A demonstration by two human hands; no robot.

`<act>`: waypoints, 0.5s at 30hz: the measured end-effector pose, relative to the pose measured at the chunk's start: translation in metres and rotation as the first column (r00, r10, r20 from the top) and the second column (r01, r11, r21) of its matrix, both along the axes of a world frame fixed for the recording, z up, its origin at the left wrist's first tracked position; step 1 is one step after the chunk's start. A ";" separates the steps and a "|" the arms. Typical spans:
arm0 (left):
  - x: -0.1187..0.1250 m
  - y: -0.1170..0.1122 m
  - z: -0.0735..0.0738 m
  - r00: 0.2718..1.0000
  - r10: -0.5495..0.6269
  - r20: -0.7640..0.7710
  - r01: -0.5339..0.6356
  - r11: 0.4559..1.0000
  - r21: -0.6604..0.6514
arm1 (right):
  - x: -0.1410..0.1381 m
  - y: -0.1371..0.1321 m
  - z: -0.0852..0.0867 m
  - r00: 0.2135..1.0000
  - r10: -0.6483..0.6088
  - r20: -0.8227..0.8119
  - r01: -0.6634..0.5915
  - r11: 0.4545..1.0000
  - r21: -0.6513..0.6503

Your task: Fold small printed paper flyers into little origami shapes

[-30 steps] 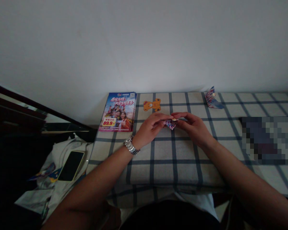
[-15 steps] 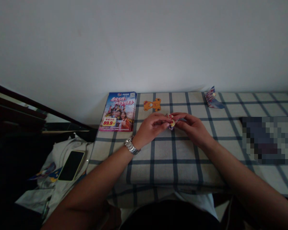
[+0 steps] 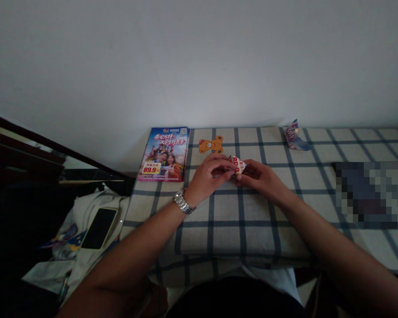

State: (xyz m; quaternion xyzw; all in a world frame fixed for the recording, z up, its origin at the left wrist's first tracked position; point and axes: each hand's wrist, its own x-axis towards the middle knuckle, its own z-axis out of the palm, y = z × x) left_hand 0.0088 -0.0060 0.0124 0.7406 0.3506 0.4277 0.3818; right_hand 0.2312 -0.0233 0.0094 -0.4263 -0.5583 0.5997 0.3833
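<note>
A small folded flyer (image 3: 238, 164), white and yellow with red printed digits, is held between both hands above the checked cloth. My left hand (image 3: 210, 174), with a metal watch on its wrist, pinches its left side between thumb and fingers. My right hand (image 3: 260, 177) grips the right side, thumb in front and fingers behind. Parts of the folded paper are hidden by the fingers. Just behind my left hand lies a flat brown bear cutout (image 3: 211, 145).
A stack of printed flyers (image 3: 166, 154) lies at the cloth's left. A folded paper shape (image 3: 296, 136) stands near the wall. To the right is a blurred dark object (image 3: 365, 194). Below the left edge, a phone (image 3: 99, 228) rests on a white bag (image 3: 82, 212).
The folded flyer has turned in my fingers and shows more of its red digits and a white corner. My right hand has shifted its grip, its fingers drawn back slightly.
</note>
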 end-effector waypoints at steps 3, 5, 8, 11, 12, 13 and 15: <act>0.002 -0.001 -0.001 0.999 -0.019 0.027 0.019 1.000 -0.005 | -0.001 -0.001 -0.001 1.000 0.008 -0.005 -0.008 1.000 -0.009; 0.003 -0.001 -0.003 0.997 -0.034 0.068 0.037 0.999 -0.037 | 0.000 -0.001 -0.002 1.000 0.003 0.006 -0.003 1.000 0.004; 0.005 -0.002 -0.005 0.986 -0.031 0.166 0.054 0.990 -0.132 | 0.000 -0.001 -0.002 0.999 0.008 0.035 -0.008 1.000 0.025; 0.004 -0.003 -0.004 0.977 0.004 0.213 0.041 0.978 -0.206 | 0.001 -0.001 -0.002 0.998 0.007 0.068 -0.011 0.999 0.049; 0.004 -0.003 -0.003 0.979 0.006 0.202 0.038 0.976 -0.215 | 0.001 -0.001 -0.002 0.997 0.008 0.079 -0.013 0.998 0.058; 0.003 -0.002 -0.002 0.984 0.000 0.177 0.039 0.975 -0.218 | 0.002 -0.001 -0.002 0.996 0.012 0.091 -0.018 0.998 0.067; 0.002 -0.002 0.001 0.994 -0.016 0.109 0.037 0.980 -0.196 | 0.002 -0.002 -0.003 0.992 0.025 0.121 -0.036 0.996 0.087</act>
